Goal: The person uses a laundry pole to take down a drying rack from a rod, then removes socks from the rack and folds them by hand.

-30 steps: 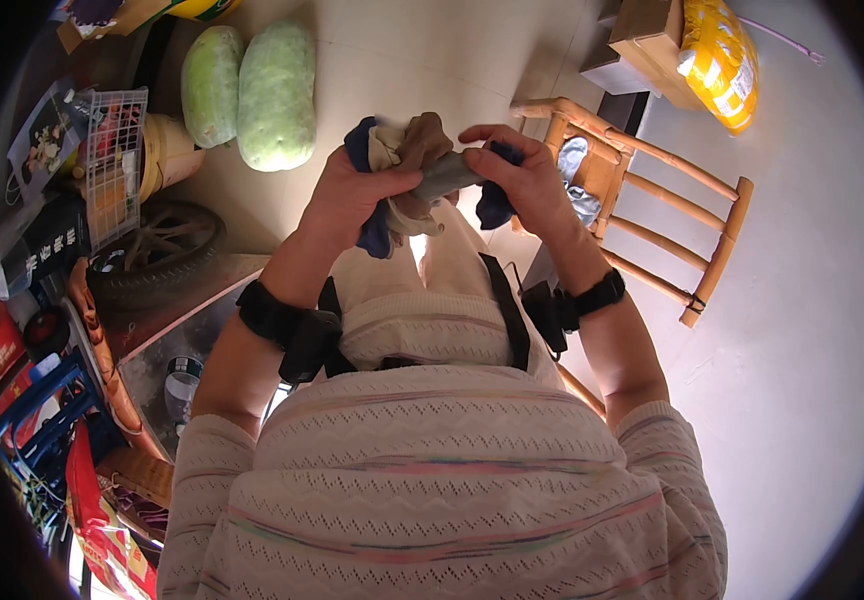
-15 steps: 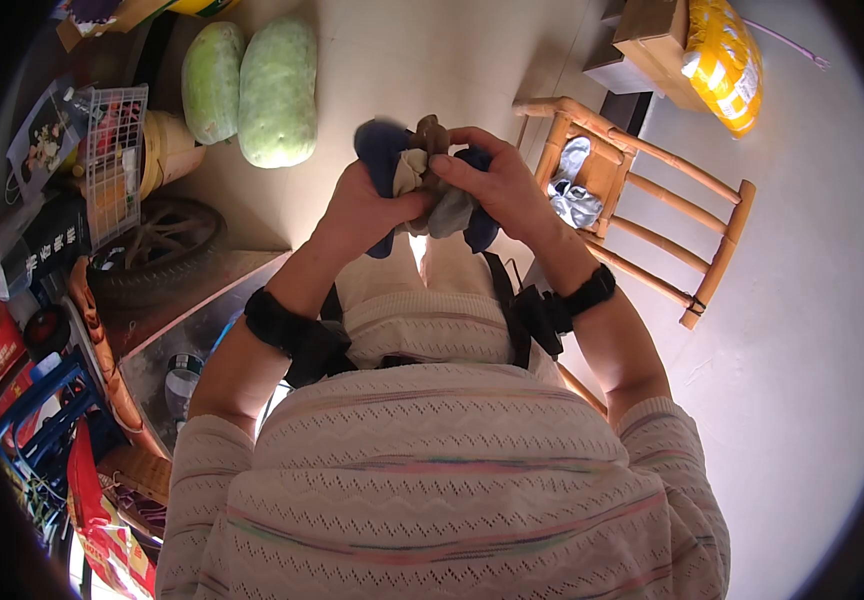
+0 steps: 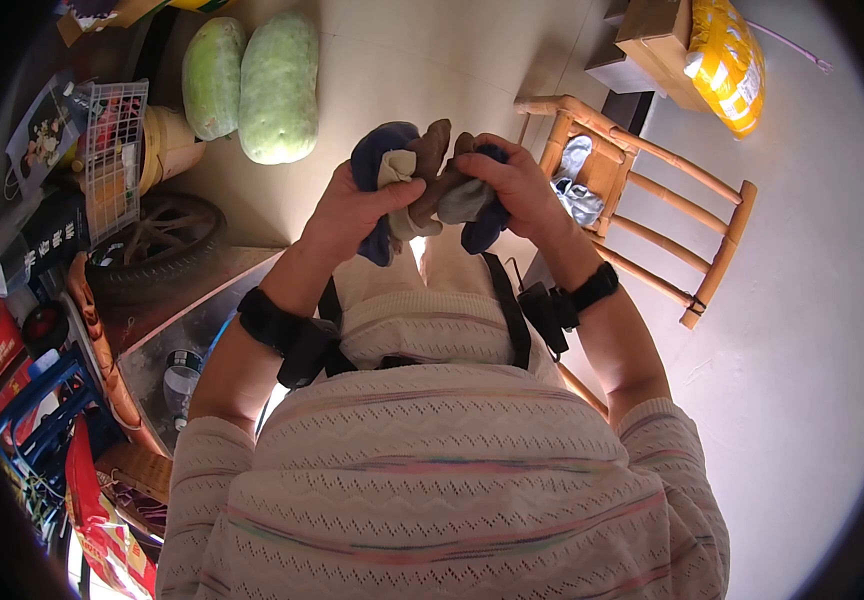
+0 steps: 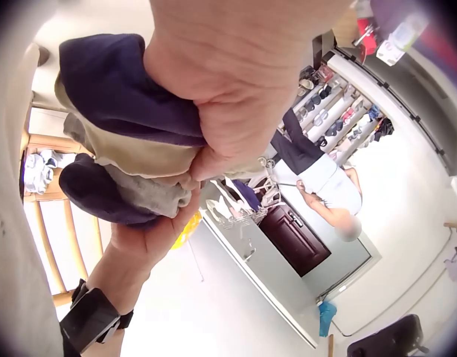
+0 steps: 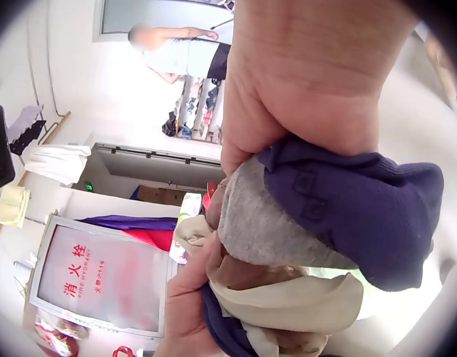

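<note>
In front of the lap, both hands hold bunched socks in the head view. The left hand (image 3: 344, 210) grips a bundle with a navy sock (image 3: 374, 150), a cream sock (image 3: 398, 168) and a thin brown sock (image 3: 434, 145); its thumb lies across the front. The right hand (image 3: 530, 200) pinches a grey sock (image 3: 464, 202) together with a navy sock (image 3: 483, 236), thumb on top. Brown cloth spans the space between the hands. In the right wrist view, the navy sock (image 5: 362, 204) with small square marks overlaps the grey sock (image 5: 262, 216). Many fingers are hidden behind the cloth.
Right of the hands stands a bamboo chair (image 3: 687, 195) with grey-blue socks (image 3: 579, 200) on its seat. Two large green melons (image 3: 280, 90) lie on the floor. A wheel (image 3: 157, 240) and wire basket (image 3: 117, 165) are at left. Another person (image 4: 329, 182) stands farther off.
The hands came together, then moved slightly apart. The grey sock, earlier stretched between them, is now bunched at the right hand. Both hands keep hold of the socks.
</note>
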`<state>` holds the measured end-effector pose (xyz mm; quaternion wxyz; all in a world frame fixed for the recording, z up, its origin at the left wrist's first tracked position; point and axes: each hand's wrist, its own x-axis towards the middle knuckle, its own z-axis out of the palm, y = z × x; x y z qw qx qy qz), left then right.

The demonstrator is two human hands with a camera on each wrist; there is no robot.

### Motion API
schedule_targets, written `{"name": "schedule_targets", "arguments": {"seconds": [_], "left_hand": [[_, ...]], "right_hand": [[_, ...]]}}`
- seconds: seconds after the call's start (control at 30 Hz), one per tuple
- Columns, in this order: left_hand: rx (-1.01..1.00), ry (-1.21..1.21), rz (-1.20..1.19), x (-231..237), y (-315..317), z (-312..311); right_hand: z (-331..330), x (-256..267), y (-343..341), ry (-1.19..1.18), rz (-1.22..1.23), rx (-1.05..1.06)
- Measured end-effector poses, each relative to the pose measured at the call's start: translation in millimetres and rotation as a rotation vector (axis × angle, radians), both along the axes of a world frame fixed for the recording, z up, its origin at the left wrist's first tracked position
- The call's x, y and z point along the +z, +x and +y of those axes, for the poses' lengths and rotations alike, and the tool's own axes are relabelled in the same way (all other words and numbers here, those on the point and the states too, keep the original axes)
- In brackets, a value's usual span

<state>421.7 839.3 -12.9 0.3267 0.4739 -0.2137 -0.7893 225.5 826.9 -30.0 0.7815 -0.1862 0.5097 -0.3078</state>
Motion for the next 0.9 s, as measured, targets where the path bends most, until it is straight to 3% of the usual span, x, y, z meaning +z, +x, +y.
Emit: {"name": "schedule_targets", "arguments": {"seconds": [0.33, 0.9], "left_hand": [[-0.131, -0.025, 0.061, -8.6, -2.0, 13.6], [0.012, 0.092, 0.133, -9.3, -0.9, 6.9]], "right_hand": [[10.2, 7.4, 13.1, 0.071, -0.186, -0.003], [-1.1, -4.6, 7.6, 0.019, -0.109, 0.0]]}}
